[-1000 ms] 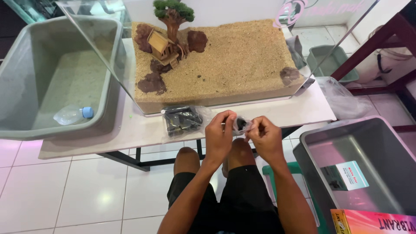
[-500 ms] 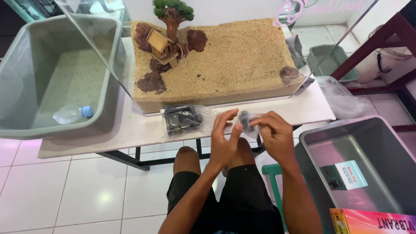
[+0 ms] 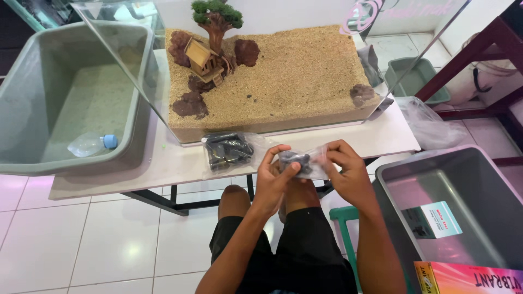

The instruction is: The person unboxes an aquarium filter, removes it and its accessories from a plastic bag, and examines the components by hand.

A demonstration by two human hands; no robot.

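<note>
Small clear bag (image 3: 303, 162), seemingly of dark bits, pinched between left hand (image 3: 274, 175) and right hand (image 3: 347, 171)

White tiled floor (image 3: 98, 239) under a white table (image 3: 163, 169), dark red frame (image 3: 468, 60) beside.

A white table (image 3: 163, 163) on dark legs carried a glass tank (image 3: 272, 76) with a sand bed; just in front of it lay a clear bag of dark parts (image 3: 227, 151); a grey tub (image 3: 71, 92) rested on the table's left end.
</note>
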